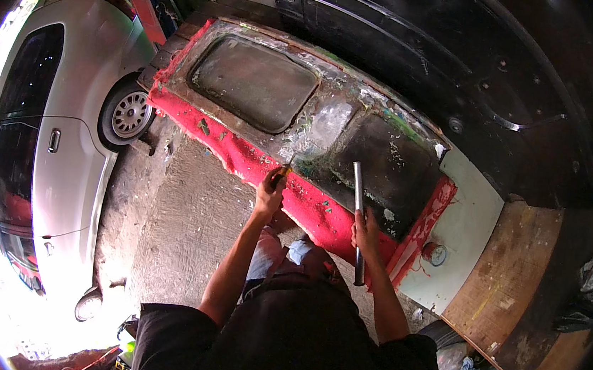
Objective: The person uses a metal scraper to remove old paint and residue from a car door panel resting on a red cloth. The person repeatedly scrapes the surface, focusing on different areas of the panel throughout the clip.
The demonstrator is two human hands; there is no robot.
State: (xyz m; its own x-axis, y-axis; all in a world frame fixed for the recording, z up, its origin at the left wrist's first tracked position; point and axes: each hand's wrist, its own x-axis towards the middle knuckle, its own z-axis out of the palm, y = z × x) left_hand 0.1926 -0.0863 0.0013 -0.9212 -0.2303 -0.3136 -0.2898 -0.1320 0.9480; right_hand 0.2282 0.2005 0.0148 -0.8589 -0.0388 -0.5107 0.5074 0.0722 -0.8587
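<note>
My left hand is closed around a screwdriver-like tool with a yellow and black handle. Its thin metal tip points at the near edge of a worn sheet-metal panel; whether it touches cannot be made out. In my right hand is a straight metal rod, silver on its upper part and dark at the lower end, held over the panel's near right part. The panel has dark recessed areas, scraped bare patches and greenish flakes. Beneath it lies a red cloth, hanging over the near side.
A small round tin stands on a pale board right of the panel. Wooden planks continue farther right. A large black vehicle panel rises behind. On the left is a parked silver car.
</note>
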